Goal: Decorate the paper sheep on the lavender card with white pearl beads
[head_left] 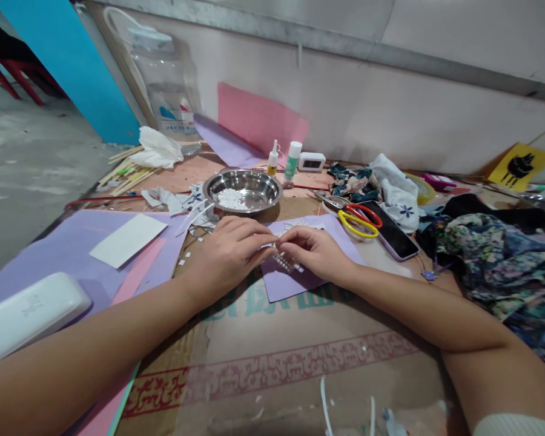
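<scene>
My left hand (240, 248) and my right hand (312, 249) meet at the fingertips over a small lilac sheet of paper (277, 289). Both have their thumbs and fingers pinched together, and whatever is between the tips is too small to make out. White pearl-like beads in rows (282, 263) show just under the fingers, partly hidden by my right hand. Beyond my left hand stands a shiny metal bowl (267, 203) with small white bits (231, 198) in it.
Scissors with red and yellow handles (358, 223) lie beside a phone (393, 233) on the right. Behind the bowl are a glue stick (292, 162) and a small dropper bottle (273, 160). A white case (34, 315) rests on coloured paper at left. Patterned cloth (504, 260) is piled at right.
</scene>
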Motion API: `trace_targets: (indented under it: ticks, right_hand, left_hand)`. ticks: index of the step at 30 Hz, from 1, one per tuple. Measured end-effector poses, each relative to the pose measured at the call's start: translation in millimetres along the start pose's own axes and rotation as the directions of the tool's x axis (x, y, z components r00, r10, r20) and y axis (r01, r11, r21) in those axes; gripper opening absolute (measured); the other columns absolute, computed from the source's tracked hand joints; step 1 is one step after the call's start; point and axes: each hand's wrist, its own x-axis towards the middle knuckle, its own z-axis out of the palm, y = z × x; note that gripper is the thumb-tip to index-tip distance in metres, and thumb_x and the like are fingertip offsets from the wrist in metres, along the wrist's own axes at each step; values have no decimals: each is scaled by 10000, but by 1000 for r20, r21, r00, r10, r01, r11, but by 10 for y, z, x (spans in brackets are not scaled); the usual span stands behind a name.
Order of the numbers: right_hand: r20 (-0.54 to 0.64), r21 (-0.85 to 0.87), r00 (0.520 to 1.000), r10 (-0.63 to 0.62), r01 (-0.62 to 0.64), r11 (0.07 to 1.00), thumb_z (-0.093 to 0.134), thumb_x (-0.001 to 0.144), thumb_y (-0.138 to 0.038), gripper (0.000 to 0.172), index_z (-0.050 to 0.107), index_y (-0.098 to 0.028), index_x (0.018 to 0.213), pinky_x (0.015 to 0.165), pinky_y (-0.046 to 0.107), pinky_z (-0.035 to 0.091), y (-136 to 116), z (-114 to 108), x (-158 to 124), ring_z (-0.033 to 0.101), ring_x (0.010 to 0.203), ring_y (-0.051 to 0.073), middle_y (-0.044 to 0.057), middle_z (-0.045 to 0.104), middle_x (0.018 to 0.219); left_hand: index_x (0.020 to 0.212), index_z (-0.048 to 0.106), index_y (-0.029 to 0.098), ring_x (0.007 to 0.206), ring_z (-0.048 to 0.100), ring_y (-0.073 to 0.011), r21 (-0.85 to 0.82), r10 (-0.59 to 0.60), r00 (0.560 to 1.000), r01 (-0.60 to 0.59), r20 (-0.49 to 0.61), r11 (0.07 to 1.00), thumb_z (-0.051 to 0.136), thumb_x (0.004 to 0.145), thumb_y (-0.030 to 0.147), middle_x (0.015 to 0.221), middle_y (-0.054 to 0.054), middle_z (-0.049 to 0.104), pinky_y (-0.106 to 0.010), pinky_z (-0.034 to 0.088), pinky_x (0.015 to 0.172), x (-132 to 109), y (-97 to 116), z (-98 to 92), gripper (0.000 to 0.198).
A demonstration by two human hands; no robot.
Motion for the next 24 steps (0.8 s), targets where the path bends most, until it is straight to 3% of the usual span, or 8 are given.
trace_targets:
  ticks: [4,12,16,19,22,24]
  right_hand:
    - [11,-31,1000,-12,12,999,632,846,-334,147,666,-192,857,579,236,492,-11,-7,-3,604,589,101,-27,655,695]
    - [70,26,994,87,-89,996,607,873,-298,130,652,-199,946,468,197,436,-25,0,-7,590,495,91,-60,619,585]
    - [112,55,985,135,-142,988,596,883,-284,155,631,-203,1010,486,202,466,-14,11,3,617,509,105,-58,629,571]
    - [126,50,983,137,-144,988,577,899,-343,160,619,-199,954,466,208,459,-13,2,3,622,512,110,-22,676,650]
    - [66,-108,997,31,-24,994,533,933,-385,233,602,-191,825,483,228,460,-33,-35,-16,598,518,109,14,700,714]
    - [61,-308,987,-149,161,938,517,953,-370,259,620,-187,801,575,263,501,-50,-65,-36,620,593,132,29,704,728]
  left_hand:
    - [1016,707,180,924,677,-210,-65,-53,998,54,18,996,599,972,314,968,-51,764,-375,475,834,3,4,-10,178]
    - [991,729,215,941,674,-189,-187,-188,980,198,72,962,558,993,353,951,-23,762,-359,475,867,-10,-21,2,220]
    - [969,726,213,916,681,-186,-159,-174,983,182,63,970,559,994,325,933,-20,766,-362,465,865,5,-55,-1,203]
    - [934,718,203,904,692,-193,-56,-105,992,109,64,992,533,1001,317,911,-20,775,-374,456,867,29,-80,-17,227]
    - [900,713,193,887,696,-197,57,-38,990,31,135,998,485,1008,284,908,-22,780,-378,444,844,37,-102,-28,268]
    - [888,711,190,882,693,-198,97,-14,980,-6,199,995,455,1012,270,911,-25,781,-378,435,831,29,-117,-30,296]
